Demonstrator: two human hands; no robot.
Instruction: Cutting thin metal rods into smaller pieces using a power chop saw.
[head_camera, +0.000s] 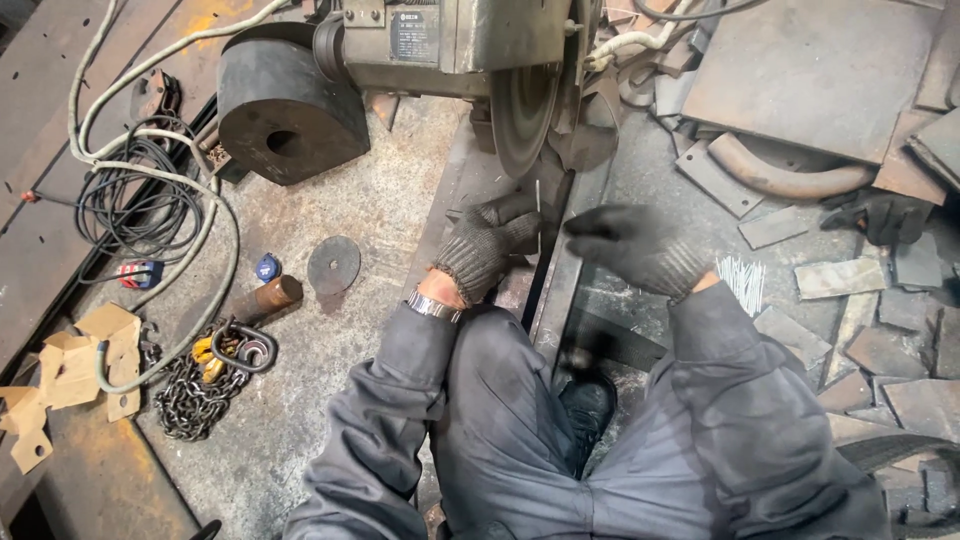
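Head view, looking straight down over my knees in grey work trousers. Left hand (490, 245) in a dark knit glove, fingers curled and pinched around a thin metal rod (537, 210) that stands nearly upright just below the cutting disc (525, 115) of the chop saw (450, 45). Grip is narrow, closed on the rod near its lower part; a wristwatch (432, 306) shows at the cuff. Right hand (640, 248), same kind of glove, hovers just to the right of the rod, fingers loosely spread and holding nothing; it looks slightly blurred. The rod sits above a long steel channel (560, 270) that runs from the saw toward my black boot (588, 405).

Around the work: a heavy dark steel cylinder with a centre hole (285, 110) lies left of the saw. On the concrete floor, a loose spare disc (334, 264), a short rusty pipe stub (268, 297), a chain with a yellow hook (205, 385), and coiled black cable (140, 200) with a pale hose looping past it. Torn cardboard (70, 375) at far left. To the right, a bundle of thin pale rods (742, 280) lies near my right sleeve, among scattered steel plate offcuts (840, 278). Another dark glove (880, 215) lies on the scrap, well apart from my hands.
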